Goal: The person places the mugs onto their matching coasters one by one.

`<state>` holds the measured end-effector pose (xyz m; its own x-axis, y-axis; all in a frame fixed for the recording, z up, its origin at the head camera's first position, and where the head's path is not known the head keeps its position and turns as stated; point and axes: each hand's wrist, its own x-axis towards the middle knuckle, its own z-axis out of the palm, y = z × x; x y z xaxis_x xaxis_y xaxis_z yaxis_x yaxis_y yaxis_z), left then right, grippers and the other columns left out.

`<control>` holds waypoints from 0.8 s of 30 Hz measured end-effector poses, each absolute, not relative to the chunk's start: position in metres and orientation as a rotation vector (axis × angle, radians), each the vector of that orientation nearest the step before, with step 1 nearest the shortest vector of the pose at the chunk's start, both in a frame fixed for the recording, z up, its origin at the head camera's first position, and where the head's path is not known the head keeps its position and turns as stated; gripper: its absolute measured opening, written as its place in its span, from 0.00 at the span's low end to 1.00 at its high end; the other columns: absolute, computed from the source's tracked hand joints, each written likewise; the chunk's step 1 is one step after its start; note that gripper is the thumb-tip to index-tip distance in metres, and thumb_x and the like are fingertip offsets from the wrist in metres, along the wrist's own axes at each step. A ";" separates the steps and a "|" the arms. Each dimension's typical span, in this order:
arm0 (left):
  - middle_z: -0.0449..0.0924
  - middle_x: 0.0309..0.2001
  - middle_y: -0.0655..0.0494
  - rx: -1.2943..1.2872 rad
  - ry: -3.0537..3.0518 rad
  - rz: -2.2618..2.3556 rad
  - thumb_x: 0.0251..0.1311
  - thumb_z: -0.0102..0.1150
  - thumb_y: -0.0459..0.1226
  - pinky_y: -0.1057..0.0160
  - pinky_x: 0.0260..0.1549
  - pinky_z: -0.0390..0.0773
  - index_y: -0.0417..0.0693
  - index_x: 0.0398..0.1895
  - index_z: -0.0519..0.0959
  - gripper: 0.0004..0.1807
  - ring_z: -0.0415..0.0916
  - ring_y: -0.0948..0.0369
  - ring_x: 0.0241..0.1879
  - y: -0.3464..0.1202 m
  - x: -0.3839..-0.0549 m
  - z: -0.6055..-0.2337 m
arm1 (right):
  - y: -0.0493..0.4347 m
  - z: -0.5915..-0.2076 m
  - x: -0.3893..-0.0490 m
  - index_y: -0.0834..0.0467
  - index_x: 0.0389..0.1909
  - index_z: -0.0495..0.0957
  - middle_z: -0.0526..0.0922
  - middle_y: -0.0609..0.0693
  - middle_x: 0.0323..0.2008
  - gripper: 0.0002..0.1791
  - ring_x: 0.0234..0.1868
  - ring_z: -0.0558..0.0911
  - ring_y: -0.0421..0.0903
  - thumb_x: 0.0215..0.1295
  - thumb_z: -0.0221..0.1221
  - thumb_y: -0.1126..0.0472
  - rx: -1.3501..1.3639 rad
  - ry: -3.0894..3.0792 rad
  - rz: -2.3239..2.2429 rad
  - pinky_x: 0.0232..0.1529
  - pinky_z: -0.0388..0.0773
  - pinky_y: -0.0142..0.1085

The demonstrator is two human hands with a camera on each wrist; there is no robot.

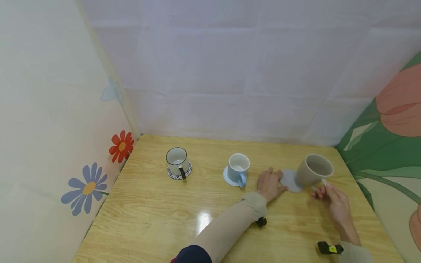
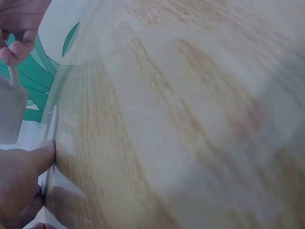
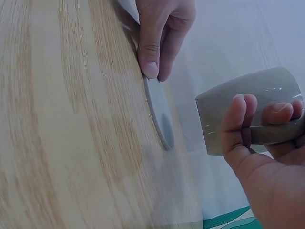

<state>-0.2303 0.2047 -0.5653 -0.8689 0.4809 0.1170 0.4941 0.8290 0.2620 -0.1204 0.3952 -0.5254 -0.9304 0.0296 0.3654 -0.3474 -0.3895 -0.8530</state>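
My right hand (image 1: 335,206) grips the handle of a plain grey mug (image 1: 314,170). In the right wrist view the mug (image 3: 257,105) is off the table, a gap between its base and the grey round coaster (image 3: 159,112). The coaster (image 1: 289,180) lies on the table, partly hidden by the mug in the head view. At its left edge, my left hand (image 1: 270,184) holds the coaster between thumb and fingers. The left wrist view shows the thumb (image 2: 43,155) against the coaster's rim.
A white-and-blue cup (image 1: 238,166) stands on a pale round coaster (image 1: 227,177) left of my left hand. Further left, a white mug with black rim and handle (image 1: 177,160) sits on a checked coaster (image 1: 172,176). Walls border the wooden table (image 1: 148,212).
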 end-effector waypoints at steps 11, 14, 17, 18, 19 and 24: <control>0.85 0.58 0.73 -0.731 -2.964 -0.549 0.62 0.70 0.64 0.67 0.61 0.78 0.68 0.62 0.84 0.28 0.77 0.65 0.67 0.207 -0.232 -0.567 | 0.394 -0.526 -0.124 0.70 0.34 0.71 0.78 0.54 0.31 0.22 0.39 0.89 0.47 0.88 0.35 0.67 0.440 -1.634 2.356 0.42 0.89 0.35; 0.86 0.56 0.73 -0.726 -2.962 -0.538 0.61 0.70 0.64 0.69 0.56 0.78 0.68 0.61 0.84 0.28 0.79 0.66 0.62 0.206 -0.232 -0.566 | 0.393 -0.527 -0.125 0.71 0.34 0.71 0.79 0.54 0.32 0.22 0.39 0.89 0.47 0.88 0.36 0.67 0.429 -1.644 2.355 0.42 0.89 0.34; 0.86 0.58 0.73 -0.729 -2.966 -0.528 0.61 0.70 0.65 0.68 0.58 0.79 0.68 0.62 0.84 0.28 0.79 0.65 0.63 0.206 -0.230 -0.564 | 0.392 -0.527 -0.125 0.71 0.33 0.71 0.79 0.54 0.32 0.22 0.39 0.90 0.46 0.88 0.36 0.66 0.420 -1.658 2.351 0.42 0.89 0.34; 0.86 0.58 0.73 -0.730 -2.967 -0.526 0.61 0.69 0.65 0.68 0.59 0.79 0.69 0.62 0.84 0.29 0.79 0.65 0.64 0.205 -0.230 -0.563 | 0.392 -0.528 -0.125 0.70 0.33 0.71 0.79 0.54 0.32 0.22 0.39 0.90 0.45 0.88 0.36 0.66 0.419 -1.663 2.348 0.42 0.89 0.34; 0.86 0.59 0.73 -0.731 -2.968 -0.528 0.62 0.69 0.65 0.67 0.61 0.79 0.69 0.63 0.84 0.29 0.78 0.65 0.66 0.205 -0.230 -0.563 | 0.392 -0.528 -0.125 0.70 0.33 0.72 0.79 0.53 0.32 0.22 0.39 0.90 0.45 0.88 0.36 0.66 0.417 -1.671 2.343 0.42 0.89 0.34; 0.85 0.60 0.73 -0.728 -2.966 -0.542 0.62 0.69 0.64 0.66 0.63 0.79 0.68 0.63 0.84 0.29 0.77 0.64 0.68 0.206 -0.229 -0.563 | 0.389 -0.529 -0.126 0.70 0.33 0.72 0.80 0.53 0.32 0.22 0.39 0.89 0.45 0.88 0.36 0.66 0.411 -1.675 2.343 0.42 0.89 0.34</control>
